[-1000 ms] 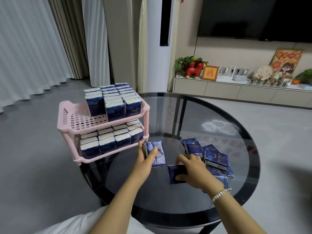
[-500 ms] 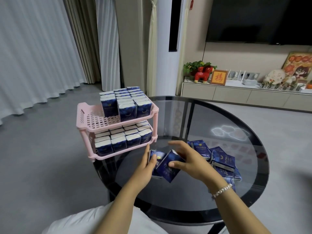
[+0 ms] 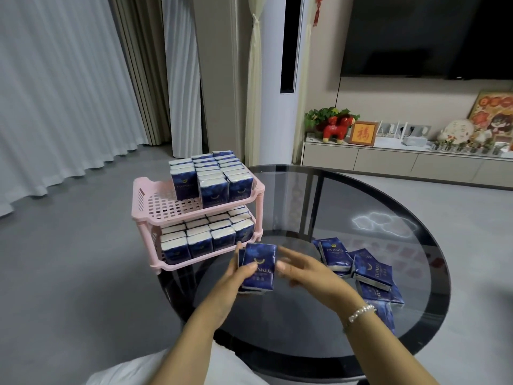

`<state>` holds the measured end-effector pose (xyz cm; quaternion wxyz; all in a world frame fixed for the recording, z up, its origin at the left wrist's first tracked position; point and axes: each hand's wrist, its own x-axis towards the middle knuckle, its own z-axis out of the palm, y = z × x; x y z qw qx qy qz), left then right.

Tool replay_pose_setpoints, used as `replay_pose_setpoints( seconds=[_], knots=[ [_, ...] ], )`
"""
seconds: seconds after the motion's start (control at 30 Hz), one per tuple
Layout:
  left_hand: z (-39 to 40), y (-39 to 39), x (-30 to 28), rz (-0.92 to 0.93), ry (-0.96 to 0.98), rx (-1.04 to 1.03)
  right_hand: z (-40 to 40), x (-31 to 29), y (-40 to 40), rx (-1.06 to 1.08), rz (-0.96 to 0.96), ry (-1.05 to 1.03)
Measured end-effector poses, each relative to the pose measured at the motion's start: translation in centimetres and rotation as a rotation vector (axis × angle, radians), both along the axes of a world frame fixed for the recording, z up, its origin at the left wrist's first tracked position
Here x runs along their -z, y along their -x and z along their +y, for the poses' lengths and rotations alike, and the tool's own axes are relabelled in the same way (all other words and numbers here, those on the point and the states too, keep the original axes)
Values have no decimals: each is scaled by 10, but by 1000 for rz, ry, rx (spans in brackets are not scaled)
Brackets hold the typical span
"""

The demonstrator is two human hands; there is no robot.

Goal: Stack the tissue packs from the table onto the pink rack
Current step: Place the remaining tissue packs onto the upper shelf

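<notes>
A dark blue tissue pack (image 3: 259, 269) stands upright above the table just in front of the pink rack (image 3: 155, 215), with a second pack pressed behind it. My left hand (image 3: 230, 284) grips both, thumb across the front. My right hand (image 3: 311, 276) hovers at the pack's right edge with relaxed fingers and holds nothing. Several loose packs (image 3: 372, 270) lie in a heap to the right on the round glass table (image 3: 305, 329). Upright packs fill the right part of the rack's upper tier (image 3: 213, 176) and its lower tier (image 3: 205, 234).
The rack stands on the table's left edge, and the left part of its upper tier shows bare pink grid (image 3: 166, 207). Grey floor lies to the left. A low TV cabinet (image 3: 388, 159) with ornaments stands far behind the table.
My right hand lifted a pack from the table and passed it onto the one in my left hand, then let go. My left hand now holds both, closer to the rack.
</notes>
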<state>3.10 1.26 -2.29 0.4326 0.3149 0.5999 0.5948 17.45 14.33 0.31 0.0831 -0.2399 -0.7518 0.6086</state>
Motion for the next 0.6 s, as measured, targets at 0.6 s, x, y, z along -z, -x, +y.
replay_pose_setpoints(
  seconds=[0.6],
  knots=[
    [-37,22,0,695,514,347,-10,14,28,-352,-204,-290]
  ],
)
